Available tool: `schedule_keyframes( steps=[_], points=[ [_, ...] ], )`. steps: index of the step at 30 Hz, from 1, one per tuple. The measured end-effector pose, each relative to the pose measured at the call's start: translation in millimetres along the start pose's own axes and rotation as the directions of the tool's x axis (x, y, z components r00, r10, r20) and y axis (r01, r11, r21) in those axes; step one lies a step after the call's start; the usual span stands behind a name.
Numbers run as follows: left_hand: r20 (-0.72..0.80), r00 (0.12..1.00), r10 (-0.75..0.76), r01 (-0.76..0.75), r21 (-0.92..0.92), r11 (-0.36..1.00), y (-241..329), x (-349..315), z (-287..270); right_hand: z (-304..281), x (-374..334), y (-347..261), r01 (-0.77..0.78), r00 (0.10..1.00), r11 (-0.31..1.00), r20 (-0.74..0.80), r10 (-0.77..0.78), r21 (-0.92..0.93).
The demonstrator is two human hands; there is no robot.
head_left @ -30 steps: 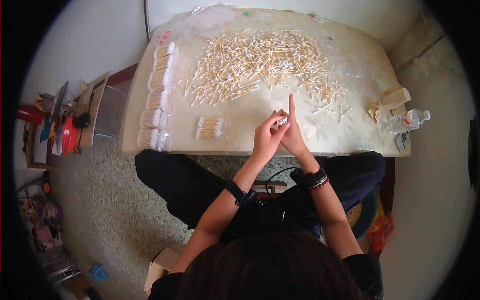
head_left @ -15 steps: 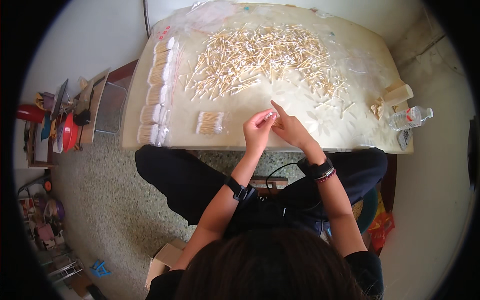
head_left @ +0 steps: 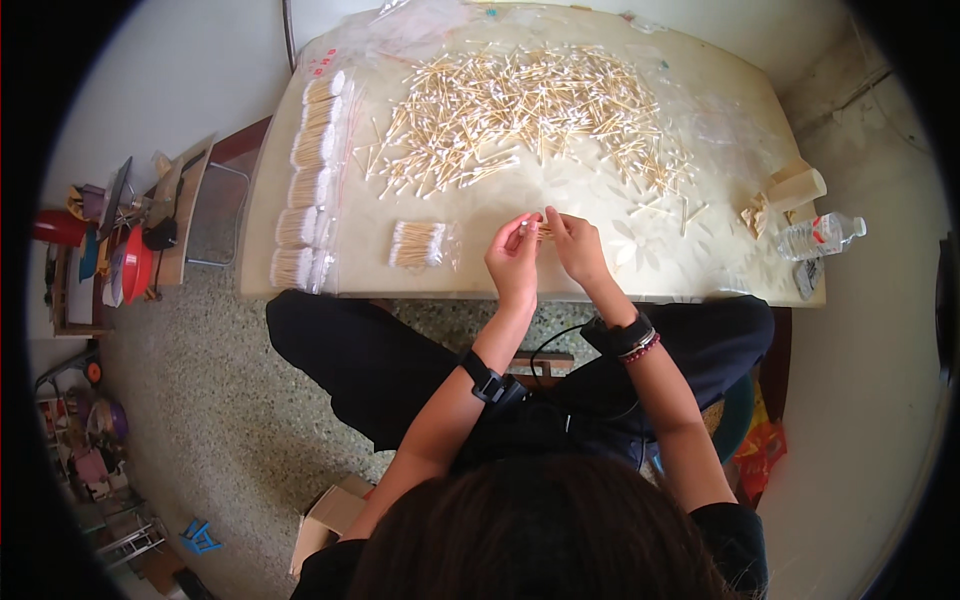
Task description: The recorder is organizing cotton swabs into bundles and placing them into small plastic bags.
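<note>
1. The left hand [head_left: 515, 255] and right hand [head_left: 578, 245] meet just above the near part of the worktop [head_left: 690, 275], fingers pinched shut together on a small bunch of cotton swabs [head_left: 536, 231]. The bunch is thin and partly hidden; a loose pinch could likely let swabs slip and scatter.
2. Just left of the hands lies a small filled bag of swabs [head_left: 418, 244], near the front edge; a sweeping wrist could push it off onto the floor.
3. Bare worktop lies right of the hands, open for moving.
4. A row of packed bags [head_left: 308, 180] lines the left edge, close to falling if nudged.
5. Beyond, the loose swab pile [head_left: 520, 115] fills the middle; a plastic bottle [head_left: 820, 236] lies at the right edge.
</note>
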State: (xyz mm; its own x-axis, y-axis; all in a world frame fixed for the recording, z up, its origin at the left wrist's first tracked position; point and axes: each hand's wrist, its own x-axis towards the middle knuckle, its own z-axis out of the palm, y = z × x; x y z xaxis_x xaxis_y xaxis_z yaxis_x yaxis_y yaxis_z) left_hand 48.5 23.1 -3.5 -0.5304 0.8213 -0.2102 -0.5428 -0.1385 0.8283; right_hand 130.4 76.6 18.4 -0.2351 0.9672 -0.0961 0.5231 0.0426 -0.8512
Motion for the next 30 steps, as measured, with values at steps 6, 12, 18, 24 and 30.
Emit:
schedule_keyframes(
  steps=[6,12,18,24,30],
  points=[
    [-0.037,0.991,0.131,-0.130,0.031,0.991,-6.1,2.3,-0.8,4.2,5.5,-6.8,-0.030,0.997,0.994,0.061,0.037,-0.107],
    [0.120,0.971,0.205,-0.230,0.263,0.937,-7.1,19.0,-13.5,3.2,20.1,4.9,0.079,0.997,0.966,0.036,-0.073,-0.248],
    [0.097,0.985,0.144,-0.172,0.425,0.889,-6.8,32.2,-17.1,-16.8,21.6,9.7,0.427,0.857,0.793,-0.087,-0.509,-0.434],
    [0.148,0.967,0.206,-0.254,0.518,0.817,-9.5,34.8,-20.4,-6.2,-13.0,22.2,0.582,0.813,0.567,0.388,-0.435,-0.583],
    [0.513,0.760,0.399,-0.620,0.756,0.209,6.6,30.7,-25.2,7.1,-16.2,31.6,0.525,0.842,0.583,0.277,-0.463,-0.621]
  ],
)
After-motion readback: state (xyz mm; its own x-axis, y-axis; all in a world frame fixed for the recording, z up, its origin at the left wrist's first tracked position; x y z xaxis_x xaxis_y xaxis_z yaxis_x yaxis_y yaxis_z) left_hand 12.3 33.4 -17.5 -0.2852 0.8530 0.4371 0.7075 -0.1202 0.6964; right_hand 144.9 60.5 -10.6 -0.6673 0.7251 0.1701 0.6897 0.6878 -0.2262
